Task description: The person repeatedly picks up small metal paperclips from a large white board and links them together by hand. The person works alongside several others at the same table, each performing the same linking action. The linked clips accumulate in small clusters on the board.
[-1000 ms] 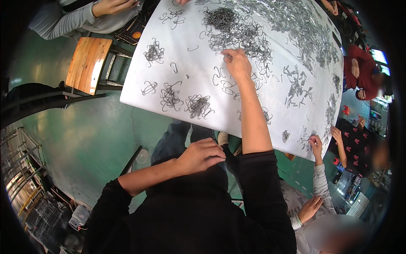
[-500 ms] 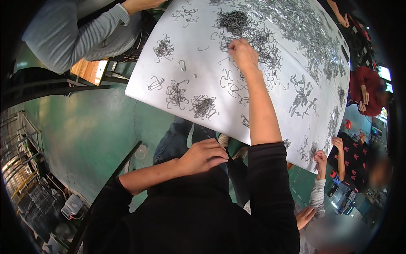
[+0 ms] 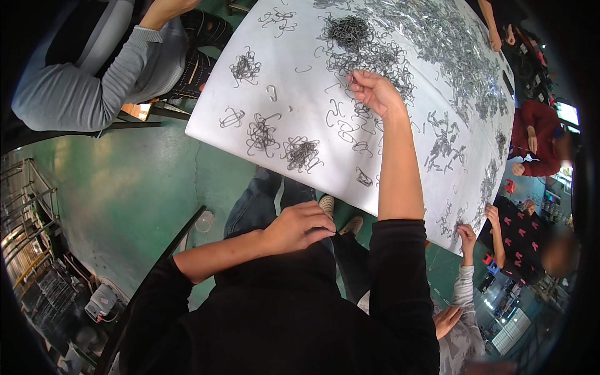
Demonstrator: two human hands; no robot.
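Two bare hands were in my view: the right hand (image 3: 377, 95) had just rolled to show more of its palm over the near edge of the heaped wire hooks (image 3: 347, 32), so I judged it was still handling them, thumb and fingertips drawn together, though I couldn't tell whether they pinched one. The left hand (image 3: 301, 229) hung short of the white table (image 3: 294, 94), loosely curled. I saw no container; hooks and grey strips (image 3: 442, 149) lay loose.

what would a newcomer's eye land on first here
First, the white tabletop, strewn with bent metal hooks, the densest dark heap near the picture's top. Then the person's right hand, over the hooks right of centre; the left hand is below, off the table.
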